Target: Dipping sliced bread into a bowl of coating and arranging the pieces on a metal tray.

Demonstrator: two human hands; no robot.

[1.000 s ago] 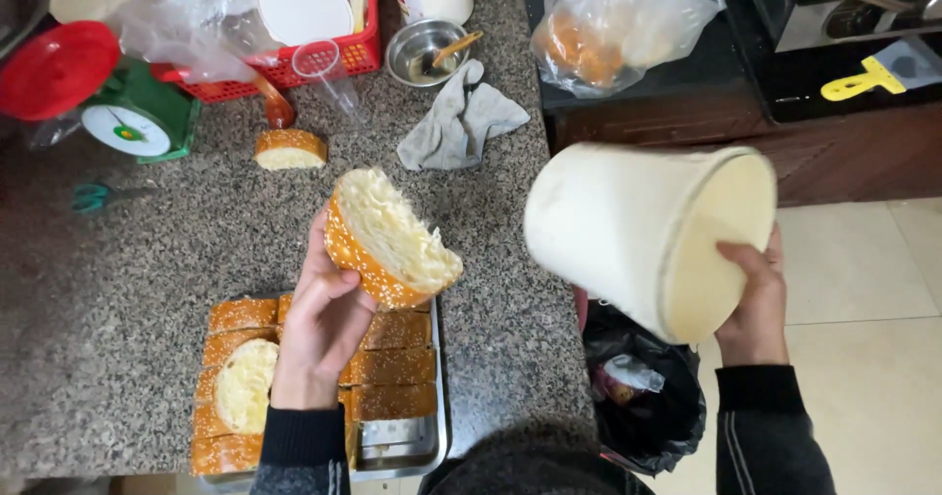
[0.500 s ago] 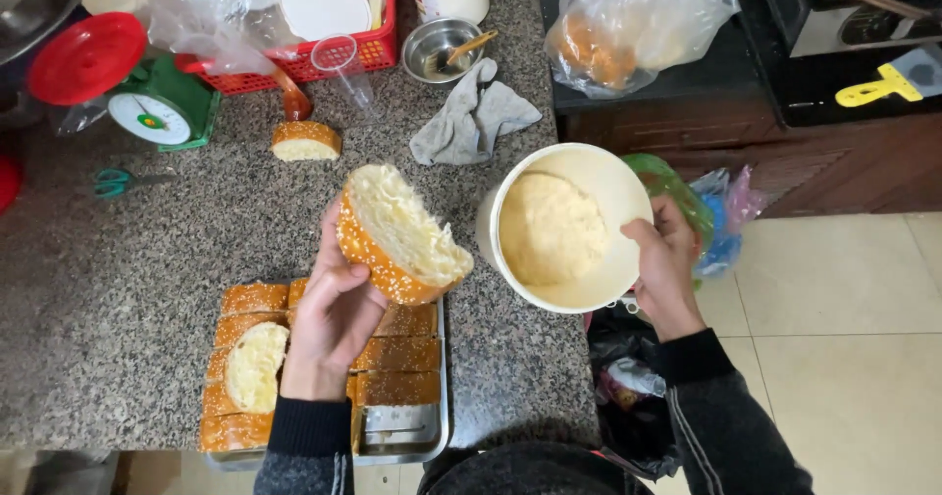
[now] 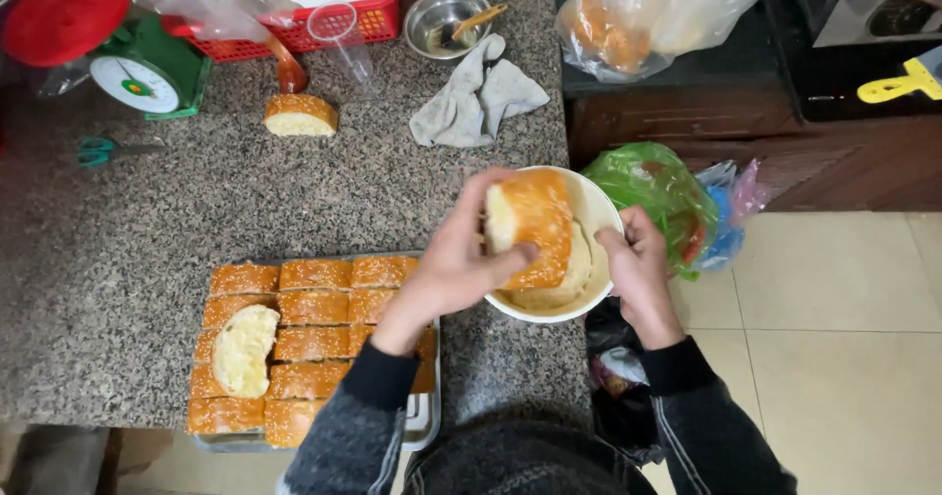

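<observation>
Bun (image 3: 530,225) now pressing cut-face down into cream inside white bowl (image 3: 599,210) (a second ago held clear above tray (image 3: 424,421)); left hand (image 3: 456,260) gripping bun, right hand (image 3: 638,264) clasping bowl rim at counter (image 3: 147,230) edge; coating under way.

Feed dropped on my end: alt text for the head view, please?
The left hand holds a sesame bun over a white tub of cream steadied by the right hand. A tray of buns sits on the granite counter.

Clear bread bag (image 3: 653,14) — upper right
</observation>
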